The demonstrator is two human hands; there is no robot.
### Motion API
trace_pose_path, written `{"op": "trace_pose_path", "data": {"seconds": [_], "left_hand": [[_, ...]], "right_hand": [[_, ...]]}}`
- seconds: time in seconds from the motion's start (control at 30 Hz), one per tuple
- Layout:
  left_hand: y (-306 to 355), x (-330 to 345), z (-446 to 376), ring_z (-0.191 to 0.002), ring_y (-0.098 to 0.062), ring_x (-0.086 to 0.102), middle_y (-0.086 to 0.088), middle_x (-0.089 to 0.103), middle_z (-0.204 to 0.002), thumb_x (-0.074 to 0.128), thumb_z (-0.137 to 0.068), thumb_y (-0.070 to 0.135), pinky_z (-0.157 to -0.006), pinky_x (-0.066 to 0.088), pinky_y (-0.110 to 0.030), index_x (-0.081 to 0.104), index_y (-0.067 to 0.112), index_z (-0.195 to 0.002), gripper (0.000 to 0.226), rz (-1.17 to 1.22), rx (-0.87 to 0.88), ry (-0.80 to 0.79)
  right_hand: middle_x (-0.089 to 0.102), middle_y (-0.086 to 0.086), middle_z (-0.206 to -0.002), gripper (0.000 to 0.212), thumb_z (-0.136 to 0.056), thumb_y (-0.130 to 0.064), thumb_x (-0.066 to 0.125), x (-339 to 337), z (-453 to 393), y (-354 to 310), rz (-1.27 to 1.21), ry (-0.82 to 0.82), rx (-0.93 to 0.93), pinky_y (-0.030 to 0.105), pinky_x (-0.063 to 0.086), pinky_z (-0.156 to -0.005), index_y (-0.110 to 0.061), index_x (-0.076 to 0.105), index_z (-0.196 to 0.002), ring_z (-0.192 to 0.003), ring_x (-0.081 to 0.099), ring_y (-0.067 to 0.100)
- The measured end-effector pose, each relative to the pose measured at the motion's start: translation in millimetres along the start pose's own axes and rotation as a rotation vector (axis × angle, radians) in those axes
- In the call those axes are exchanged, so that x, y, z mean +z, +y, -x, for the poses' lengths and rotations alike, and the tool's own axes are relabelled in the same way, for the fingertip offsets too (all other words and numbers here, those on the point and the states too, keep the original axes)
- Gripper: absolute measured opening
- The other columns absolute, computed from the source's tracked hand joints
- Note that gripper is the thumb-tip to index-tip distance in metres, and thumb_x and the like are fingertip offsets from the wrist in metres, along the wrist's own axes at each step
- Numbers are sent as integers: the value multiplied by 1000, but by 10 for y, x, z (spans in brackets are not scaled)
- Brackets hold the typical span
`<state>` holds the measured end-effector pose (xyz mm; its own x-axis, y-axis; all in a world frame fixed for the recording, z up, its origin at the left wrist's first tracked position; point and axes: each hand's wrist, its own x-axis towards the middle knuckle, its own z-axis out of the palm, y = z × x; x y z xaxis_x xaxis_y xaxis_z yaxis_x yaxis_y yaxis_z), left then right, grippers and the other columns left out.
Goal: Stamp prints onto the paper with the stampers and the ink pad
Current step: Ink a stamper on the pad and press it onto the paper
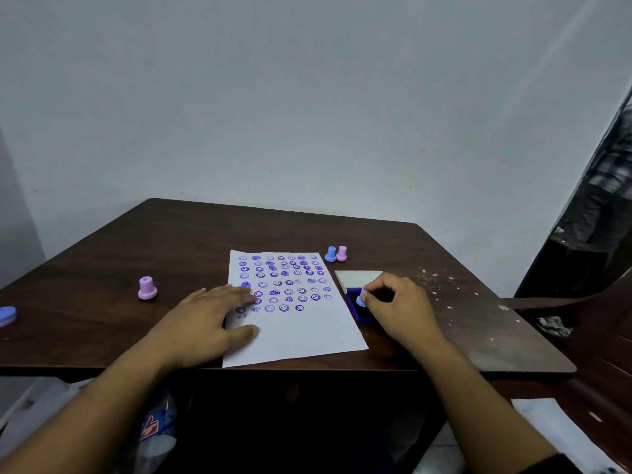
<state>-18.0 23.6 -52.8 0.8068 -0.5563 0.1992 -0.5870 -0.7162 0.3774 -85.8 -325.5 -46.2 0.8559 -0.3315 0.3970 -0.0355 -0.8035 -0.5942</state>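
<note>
Two hands over a dark wooden counter (171, 241). Right hand (398, 307) curled, thumb and fingertips pinching a small blue stamper (361, 299), its lower end down on the dark blue ink pad (357, 311); most of the pad hidden beneath the knuckles, only its left edge and near corner in view. Contact of the stamper's face with the ink not possible to make out. Pale open lid (357, 278) just behind the pad, partly masked by the fingers. Left hand (208, 319) spread flat, fingers straight, pressing the left part of the white paper (307, 333); several prints along that edge covered by the fingers. Rows of purple smiley prints (284, 282) across the far half of the sheet, some smudged into blots, near half blank. Paper directly left of the pinched stamper, touching or nearly touching the pad. Blue and pink stampers (336, 253) upright side by side beyond the paper's far right corner. Another pink stamper (147, 288) upright well to the left. Blue object (7, 315) cut off by the left edge, too little visible to name. White flecks (441, 285) scattered on the counter's right side.
</note>
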Motion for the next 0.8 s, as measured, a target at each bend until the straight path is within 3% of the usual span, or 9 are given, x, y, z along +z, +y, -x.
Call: {"op": "trace_pose_path", "data": {"seconds": [0.1,0.33,0.47,0.57,0.7,0.8], "left_hand": [[-4,-1,-1,-147,5,24,25,37,-157,46,-77,76,-124,18,-38,48,44,-144,74,2,0,6],[-7,13,4,-147,5,24,25,37,-157,41,-73,80,-124,18,-38,48,45,-144,80,0,-3,4],[-23,16,2,-147,4,24,26,37,-157,40,-73,81,-124,17,-37,48,45,-144,80,1,-6,1],[-18,18,-2,-147,4,25,25,38,-156,41,-73,81,-123,17,-37,48,44,-144,80,1,-7,2],[-24,17,-16,-147,4,25,26,39,-156,41,-74,80,-123,18,-38,48,44,-144,80,-6,-3,1],[-36,18,-23,-147,3,26,25,39,-156,40,-74,80,-123,20,-39,48,44,-144,80,-8,-1,1]], "right_hand": [[64,-38,-79,14,-88,-35,82,-17,29,-10,16,23,-37,51,53,-98,-41,71,-82,-94,61,4],[60,-36,-81,12,-86,-33,85,-39,68,-49,19,65,-78,50,54,-97,-37,74,-85,-89,60,-2],[69,-34,-84,10,-85,-30,85,-12,45,-120,-19,88,-99,47,53,-95,-34,75,-86,-93,63,3],[66,-46,-98,10,-86,-29,84,75,33,-276,-75,73,-133,39,53,-92,-35,75,-85,-96,64,3],[75,-19,-95,7,-87,-32,83,237,21,-474,-128,18,-164,29,49,-82,-35,77,-90,-97,61,0],[74,-21,-92,7,-88,-28,83,364,57,-544,-160,-23,-160,23,44,-77,-32,78,-90,-96,60,-6]]}}
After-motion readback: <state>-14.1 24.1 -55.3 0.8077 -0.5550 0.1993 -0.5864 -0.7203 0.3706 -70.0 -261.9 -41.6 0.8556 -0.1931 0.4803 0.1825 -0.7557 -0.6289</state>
